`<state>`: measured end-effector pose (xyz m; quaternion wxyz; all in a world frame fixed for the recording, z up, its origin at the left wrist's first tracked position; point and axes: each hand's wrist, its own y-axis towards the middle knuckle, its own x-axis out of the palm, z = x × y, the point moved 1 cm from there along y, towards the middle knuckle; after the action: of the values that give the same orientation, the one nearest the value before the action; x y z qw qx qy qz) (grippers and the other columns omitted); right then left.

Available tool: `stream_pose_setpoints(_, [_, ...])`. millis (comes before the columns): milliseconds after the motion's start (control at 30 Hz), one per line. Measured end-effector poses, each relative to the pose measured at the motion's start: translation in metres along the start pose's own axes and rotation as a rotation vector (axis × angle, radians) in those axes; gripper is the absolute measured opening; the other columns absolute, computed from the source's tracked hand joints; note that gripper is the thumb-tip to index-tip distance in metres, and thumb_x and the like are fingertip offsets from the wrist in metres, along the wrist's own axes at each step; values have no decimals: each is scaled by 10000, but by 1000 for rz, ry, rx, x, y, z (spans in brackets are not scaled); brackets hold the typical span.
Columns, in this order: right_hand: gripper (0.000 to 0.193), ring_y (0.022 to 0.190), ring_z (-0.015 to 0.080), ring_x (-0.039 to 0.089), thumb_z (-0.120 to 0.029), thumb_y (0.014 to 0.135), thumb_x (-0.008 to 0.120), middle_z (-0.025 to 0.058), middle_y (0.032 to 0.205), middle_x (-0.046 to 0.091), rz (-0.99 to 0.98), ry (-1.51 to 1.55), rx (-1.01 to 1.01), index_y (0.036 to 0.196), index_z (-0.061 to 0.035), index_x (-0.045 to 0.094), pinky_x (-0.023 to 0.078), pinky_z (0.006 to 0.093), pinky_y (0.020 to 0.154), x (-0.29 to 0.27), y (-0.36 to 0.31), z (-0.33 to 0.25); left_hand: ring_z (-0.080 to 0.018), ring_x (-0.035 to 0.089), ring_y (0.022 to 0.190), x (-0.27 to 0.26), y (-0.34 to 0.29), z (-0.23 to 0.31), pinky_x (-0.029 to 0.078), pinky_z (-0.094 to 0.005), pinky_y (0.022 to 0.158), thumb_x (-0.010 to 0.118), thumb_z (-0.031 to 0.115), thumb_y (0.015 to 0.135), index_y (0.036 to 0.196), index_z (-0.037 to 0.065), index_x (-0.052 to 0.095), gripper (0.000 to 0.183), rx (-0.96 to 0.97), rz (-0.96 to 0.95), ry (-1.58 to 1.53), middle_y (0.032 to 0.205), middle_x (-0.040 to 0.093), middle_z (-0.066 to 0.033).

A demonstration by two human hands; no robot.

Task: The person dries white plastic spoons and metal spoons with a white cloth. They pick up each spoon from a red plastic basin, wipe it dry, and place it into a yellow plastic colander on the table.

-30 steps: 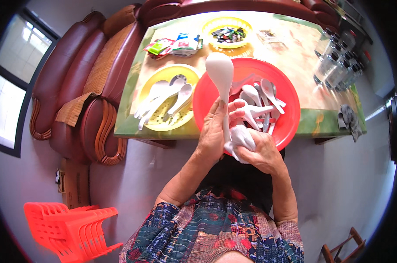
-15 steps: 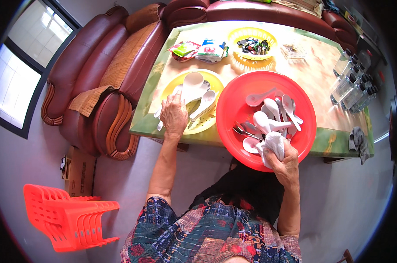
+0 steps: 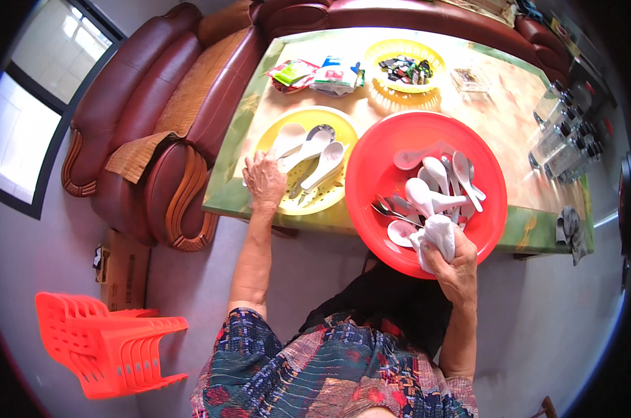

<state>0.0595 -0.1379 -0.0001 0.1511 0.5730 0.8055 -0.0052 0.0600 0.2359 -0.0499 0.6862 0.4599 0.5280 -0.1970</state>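
Note:
On the left, a shallow yellow perforated basket [image 3: 320,200] holds several white soup spoons [image 3: 326,166]. My left hand [image 3: 265,180] is at its left rim, fingers curled over the handle of a white soup spoon [image 3: 288,136] whose bowl rests in the basket. The exact grip is hidden under the fingers. My right hand [image 3: 455,268] clutches a crumpled white cloth [image 3: 438,240] at the near rim of a big red basin [image 3: 371,150]. Inside the basin are several white soup spoons [image 3: 419,195] and some metal cutlery [image 3: 385,207].
Farther back are colourful packets [image 3: 336,76], a yellow basket of small dark packets [image 3: 406,87] and a clear box [image 3: 471,80]. Glass bottles [image 3: 566,146] stand right; a grey rag [image 3: 571,233] hangs over the table edge. Red stacked chairs [image 3: 113,348] and a sofa [image 3: 148,104] are left.
My left hand has moved left and slightly nearer to me, and the white soup spoon by it has shifted left in the basket. My right hand keeps the cloth at the basin rim.

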Motion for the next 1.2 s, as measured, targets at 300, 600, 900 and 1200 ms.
stream_pose_setpoints(300, [226,769,135,616,-70,802,661,62,891,648,30,339,80,1008,4,604,493,277,687,-13,-7,3,-261,497,1002,-28,-2,37,404,-406,865,670,178,762,1084,153,647,323,94,183,-177,1048,573,-64])
stream_pose_setpoints(600, [395,791,208,637,-218,905,566,152,985,612,235,1241,-234,1194,35,473,535,282,553,-31,-10,48,-275,576,909,-73,-34,169,477,-377,788,703,146,745,964,123,662,224,713,-309,-665,907,606,-86])
stream_pose_setpoints(900, [384,865,199,641,-208,901,580,116,1006,617,309,1233,-188,1193,21,482,556,333,686,-27,-12,48,-233,570,894,-52,-73,203,455,-378,710,638,164,739,847,116,661,119,1084,-470,-379,856,567,-57])
stream_pose_setpoints(1200, [371,818,177,635,-191,887,592,119,973,621,292,1105,-148,1159,43,499,542,296,652,-29,-13,43,-233,598,859,-54,-74,209,506,-374,637,565,150,774,802,79,659,121,1082,-381,-334,844,563,-77])
